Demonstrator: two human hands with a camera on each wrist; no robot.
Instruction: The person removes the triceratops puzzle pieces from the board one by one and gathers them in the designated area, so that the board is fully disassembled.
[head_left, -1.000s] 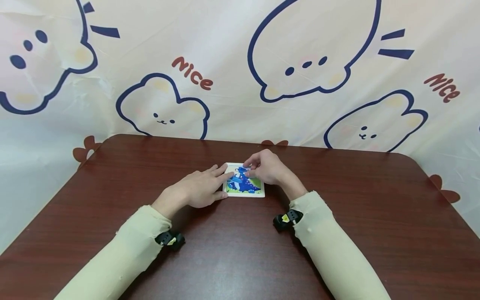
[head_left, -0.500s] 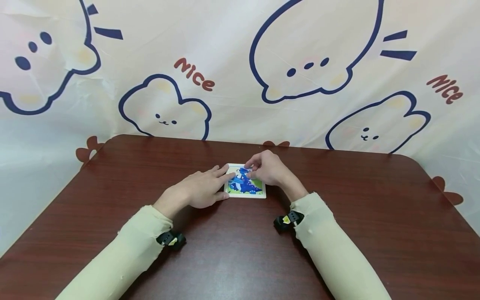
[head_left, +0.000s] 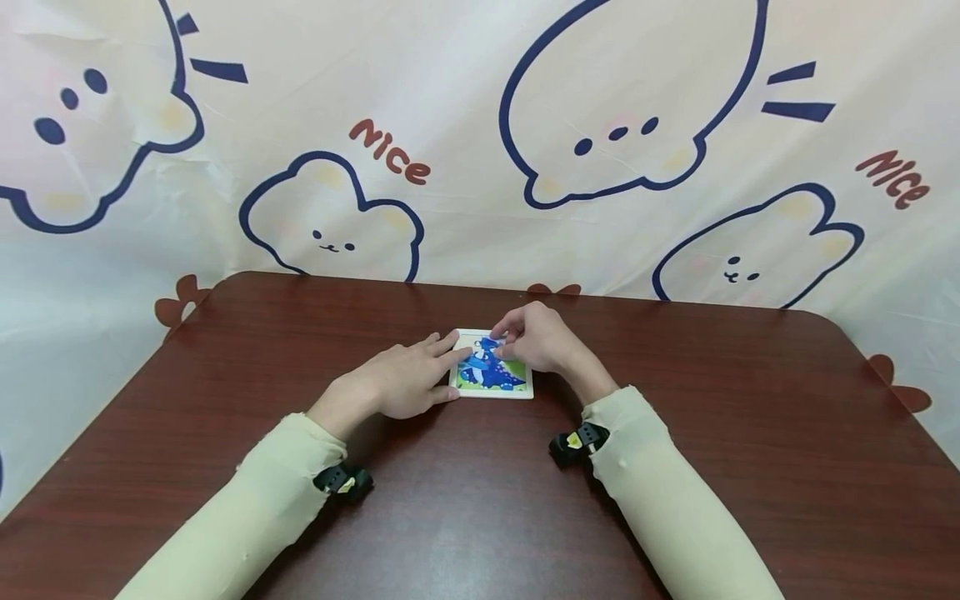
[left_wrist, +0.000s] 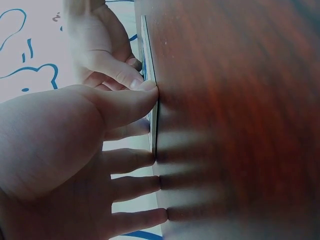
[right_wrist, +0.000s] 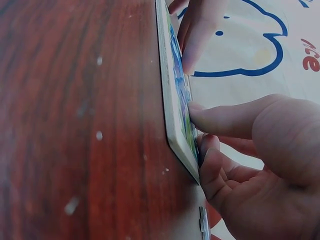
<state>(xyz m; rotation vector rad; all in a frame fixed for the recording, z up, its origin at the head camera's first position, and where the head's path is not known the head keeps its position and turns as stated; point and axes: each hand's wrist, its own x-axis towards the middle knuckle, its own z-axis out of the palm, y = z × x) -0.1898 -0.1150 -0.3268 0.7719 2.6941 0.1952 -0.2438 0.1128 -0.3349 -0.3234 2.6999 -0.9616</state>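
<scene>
A flat square puzzle board (head_left: 491, 379) with a white border and a blue dinosaur picture lies on the brown table. My left hand (head_left: 397, 375) rests along its left side with fingers spread and straight. The left thumb (left_wrist: 135, 102) touches the near edge, and one finger reaches onto the picture. Above the upper right part, my right hand (head_left: 543, 337) has its fingers curled and its thumb (right_wrist: 220, 117) bent down onto the picture. Whether a loose piece is pinched between those right fingertips is hidden. The board looks flat and low in both wrist views.
The wooden table (head_left: 450, 500) stretches around the board on all sides. Behind it hangs a pale cloth (head_left: 465, 167) with cartoon animal outlines. In the right wrist view a small thin grey thing (right_wrist: 203, 222) shows past the board; its kind is unclear.
The whole head view has shifted very slightly down and right. Both hands keep nearly the same places on the board.
</scene>
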